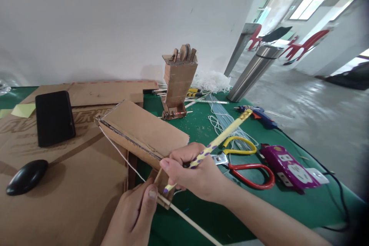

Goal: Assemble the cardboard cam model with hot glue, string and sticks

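My right hand [201, 173] is closed round a yellow pencil [219, 139] with purple spots, its tip pointing down and left. My left hand [135, 209] pinches a thin wooden stick [193, 221] close to the pencil tip. The stick slants toward the bottom edge, crossing the lower end of a cardboard piece [165, 202]. Just above my hands lies a long cardboard box-like part [144, 125], tilted, with a white string [121, 153] running from its left end toward my left fingers. My fingers partly hide where stick, string and cardboard meet.
Scissors [255, 167] with red and yellow handles and a purple power strip [290, 167] lie on the right. Behind stand a cardboard model [180, 84] and a steel flask [255, 73]. A glue gun [263, 117], a black tablet-like slab [54, 118] and a mouse [27, 177] surround the work.
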The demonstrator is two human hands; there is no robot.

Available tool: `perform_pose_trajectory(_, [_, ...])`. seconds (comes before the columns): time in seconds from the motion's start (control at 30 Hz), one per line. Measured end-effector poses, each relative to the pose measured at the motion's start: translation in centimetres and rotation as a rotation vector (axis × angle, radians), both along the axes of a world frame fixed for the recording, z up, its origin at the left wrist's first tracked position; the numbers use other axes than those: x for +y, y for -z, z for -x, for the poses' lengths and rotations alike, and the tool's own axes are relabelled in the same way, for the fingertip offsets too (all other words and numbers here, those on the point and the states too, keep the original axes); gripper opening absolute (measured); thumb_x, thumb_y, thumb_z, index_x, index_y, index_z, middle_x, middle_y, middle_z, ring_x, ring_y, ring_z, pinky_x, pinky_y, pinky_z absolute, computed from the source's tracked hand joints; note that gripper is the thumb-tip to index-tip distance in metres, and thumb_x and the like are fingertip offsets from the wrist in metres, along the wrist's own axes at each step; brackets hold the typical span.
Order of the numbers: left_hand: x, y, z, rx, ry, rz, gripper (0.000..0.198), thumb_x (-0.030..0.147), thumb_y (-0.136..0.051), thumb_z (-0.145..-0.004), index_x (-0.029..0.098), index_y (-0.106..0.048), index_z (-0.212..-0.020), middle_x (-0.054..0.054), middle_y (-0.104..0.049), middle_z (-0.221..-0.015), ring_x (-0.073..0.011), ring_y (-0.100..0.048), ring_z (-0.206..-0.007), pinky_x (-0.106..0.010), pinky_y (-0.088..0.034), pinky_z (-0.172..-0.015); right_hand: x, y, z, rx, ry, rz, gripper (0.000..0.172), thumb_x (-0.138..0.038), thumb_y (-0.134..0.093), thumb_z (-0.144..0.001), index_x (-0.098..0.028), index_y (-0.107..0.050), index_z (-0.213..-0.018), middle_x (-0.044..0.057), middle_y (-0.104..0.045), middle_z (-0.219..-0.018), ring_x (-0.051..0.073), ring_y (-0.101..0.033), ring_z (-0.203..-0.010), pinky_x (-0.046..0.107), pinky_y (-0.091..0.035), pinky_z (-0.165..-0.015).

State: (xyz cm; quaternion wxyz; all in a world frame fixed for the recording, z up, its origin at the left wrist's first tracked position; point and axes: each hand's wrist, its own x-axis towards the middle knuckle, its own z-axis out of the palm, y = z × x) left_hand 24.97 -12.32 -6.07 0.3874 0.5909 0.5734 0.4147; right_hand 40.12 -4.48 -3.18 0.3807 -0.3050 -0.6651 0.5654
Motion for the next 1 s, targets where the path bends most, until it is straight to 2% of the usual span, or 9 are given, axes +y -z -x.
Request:
perform_pose_trajectory(0.17, [-0.1,-0.1,0.0,-0.009,-0.009,0.023,0.054,0.068,-0.043,-0.09,0.023,-0.054,-0.062,0.001,-0.056,-0.055,-0.014,-0.051,-0.05,-0.022,-0.05,-0.051,-0.4,-1.0,-2.6,-0.049,-0.004,-0.002,0.053,-0.044,-0.047,-0.096,-0.018,-0.05,-0.05,-0.001,-0.05,-0.048,0.008,-0.046,-0.044,0.02,-0.035,-0.044])
perform_pose_trajectory(0.23, [-0.1,-0.1,0.0,-0.014,-0.011,0.039,0.054,0.067,-0.044,-0.091,0.023,-0.052,-0.061,0.001,-0.055,-0.054,-0.0134,-0.05,-0.05,-0.021,-0.049,-0.049,-1.1,-1.3,-4.7,-0.204,0.065,0.002,0.056,-0.051,-0.043,-0.098,-0.019,-0.043,-0.052,-0.003,-0.043,-0.047,0.008,-0.041,-0.045,0.021,-0.033,-0.044])
perform_pose_trajectory(0.3, [-0.1,-0.2,0.0,-0.016,-0.005,0.042,0.053,0.066,-0.044,-0.091,0.023,-0.051,-0.062,0.001,-0.056,-0.055,-0.0131,-0.051,-0.05,-0.02,-0.048,-0.049,-2.1,-1.1,-7.0,-0.468,0.164,0.029,0.054,-0.055,-0.043,-0.097,-0.021,-0.035,-0.056,-0.006,-0.033,-0.048,0.008,-0.031,-0.043,0.022,-0.024,-0.041])
perform_pose_trajectory(0.4, [-0.1,-0.3,-0.1,-0.011,-0.005,0.023,0.053,0.065,-0.043,-0.093,0.023,-0.053,-0.062,0.002,-0.056,-0.055,-0.013,-0.051,-0.05,-0.019,-0.048,-0.049,-4.0,0.5,-10.2,-0.873,0.303,-0.085,0.044,-0.051,-0.047,-0.095,-0.022,-0.04,-0.063,-0.005,-0.042,-0.053,0.009,-0.035,-0.046,0.024,-0.021,-0.043])
perform_pose_trajectory(0.5, [-0.2,-0.4,-0.1,-0.011,-0.014,0.002,0.052,0.063,-0.042,-0.093,0.023,-0.055,-0.062,0.001,-0.056,-0.055,-0.0134,-0.052,-0.05,-0.02,-0.049,-0.05,-5.7,3.1,-12.3,-1.089,0.265,-0.16,0.023,-0.039,-0.046,-0.096,-0.022,-0.056,-0.084,-0.003,-0.055,-0.054,0.014,-0.048,-0.044,0.025,-0.025,-0.044])
perform_pose_trajectory(0.63, [-0.2,-0.4,-0.2,-0.031,-0.017,-0.01,0.049,0.061,-0.043,-0.094,0.023,-0.064,-0.072,0.001,-0.06,-0.056,-0.0144,-0.055,-0.052,-0.021,-0.051,-0.053,-7.4,6.0,-13.3,-1.173,0.305,-0.257,0.019,-0.033,-0.042,-0.097,-0.024,-0.059,-0.1,0.0,-0.069,-0.062,0.021,-0.066,-0.051,0.027,-0.037,-0.046])
perform_pose_trajectory(0.73, [-0.2,-0.3,-0.2,-0.047,-0.007,-0.007,0.048,0.06,-0.043,-0.094,0.022,-0.067,-0.077,0.001,-0.06,-0.056,-0.0145,-0.056,-0.052,-0.022,-0.051,-0.054,-7.8,7.2,-13.5,-1.18,0.337,-0.393,0.02,-0.035,-0.04,-0.099,-0.024,-0.056,-0.105,0.001,-0.074,-0.068,0.024,-0.071,-0.054,0.029,-0.043,-0.044])
perform_pose_trajectory(0.87, [-0.1,-0.1,-0.1,-0.048,0.008,-0.001,0.049,0.059,-0.044,-0.094,0.022,-0.063,-0.069,0.001,-0.06,-0.057,-0.0142,-0.057,-0.053,-0.022,-0.052,-0.057,-7.5,7.3,-13.5,-1.187,0.349,-0.517,0.02,-0.033,-0.04,-0.101,-0.024,-0.057,-0.105,0.002,-0.076,-0.071,0.024,-0.073,-0.055,0.03,-0.05,-0.043])
perform_pose_trajectory(1.0, [-0.1,-0.2,0.0,-0.027,0.004,0.017,0.05,0.059,-0.043,-0.094,0.022,-0.061,-0.066,0.001,-0.058,-0.056,-0.0142,-0.056,-0.053,-0.021,-0.052,-0.058,-7.6,6.1,-13.1,-1.138,0.44,-0.671,0.023,-0.033,-0.041,-0.101,-0.023,-0.061,-0.105,0.005,-0.077,-0.085,0.024,-0.075,-0.064,0.03,-0.056,-0.048])
